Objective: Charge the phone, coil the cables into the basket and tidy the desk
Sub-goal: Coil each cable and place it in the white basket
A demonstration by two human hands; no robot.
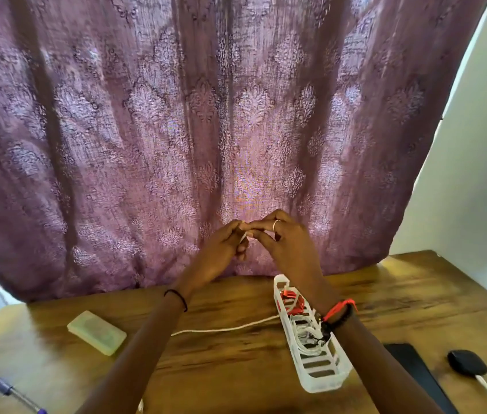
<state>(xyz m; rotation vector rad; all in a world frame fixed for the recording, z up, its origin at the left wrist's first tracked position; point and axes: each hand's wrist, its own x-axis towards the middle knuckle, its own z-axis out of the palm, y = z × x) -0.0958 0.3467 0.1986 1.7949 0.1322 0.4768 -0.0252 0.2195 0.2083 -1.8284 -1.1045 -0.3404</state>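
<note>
My left hand [226,245] and my right hand [281,239] are raised together above the desk, in front of the curtain. Both pinch a short piece of white cable [243,236] between their fingertips. More white cable [224,328] trails across the wooden desk [236,354] under my arms. A long white slotted basket [315,372] lies under my right wrist, with red and white coiled cables [294,304] inside. At the lower right edge, half hidden by my right forearm, lies a dark flat phone [415,372].
A pale green flat case [96,332] lies on the left of the desk. A blue-capped pen [16,394] sits at the front left edge. A black charger plug [467,362] with a white lead lies far right. A purple patterned curtain [176,130] hangs behind.
</note>
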